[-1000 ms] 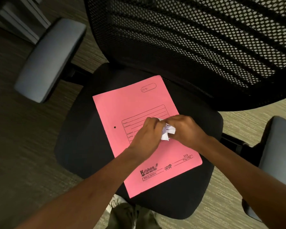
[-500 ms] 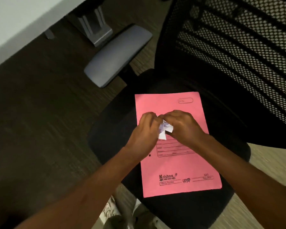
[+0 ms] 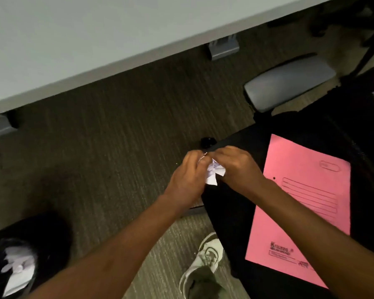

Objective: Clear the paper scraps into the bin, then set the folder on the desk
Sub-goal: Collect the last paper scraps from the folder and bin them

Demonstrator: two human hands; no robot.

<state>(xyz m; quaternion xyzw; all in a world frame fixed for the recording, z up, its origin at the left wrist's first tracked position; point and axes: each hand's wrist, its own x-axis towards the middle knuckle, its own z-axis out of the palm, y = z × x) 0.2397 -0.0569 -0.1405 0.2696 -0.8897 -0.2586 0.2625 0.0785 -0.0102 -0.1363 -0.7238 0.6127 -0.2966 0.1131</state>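
White paper scraps (image 3: 213, 172) are bunched between my two hands. My left hand (image 3: 187, 179) and my right hand (image 3: 239, 167) both close on the bunch, above the left edge of a black office chair seat (image 3: 229, 210). A pink folder (image 3: 300, 210) lies flat on that seat, to the right of my hands. The black bin (image 3: 41, 240) stands on the floor at the lower left with white paper inside it. The grey desk top (image 3: 95, 35) spans the upper left.
A grey chair armrest (image 3: 289, 80) sticks out at the upper right, with the mesh backrest beyond it. Grey desk feet (image 3: 224, 48) rest on the carpet. My white shoe (image 3: 205, 262) is on the floor below my hands.
The view has swung left, bringing the desk and bin into sight. My hands carried the bunched scraps off the folder to the chair's left edge. The folder stays on the seat.
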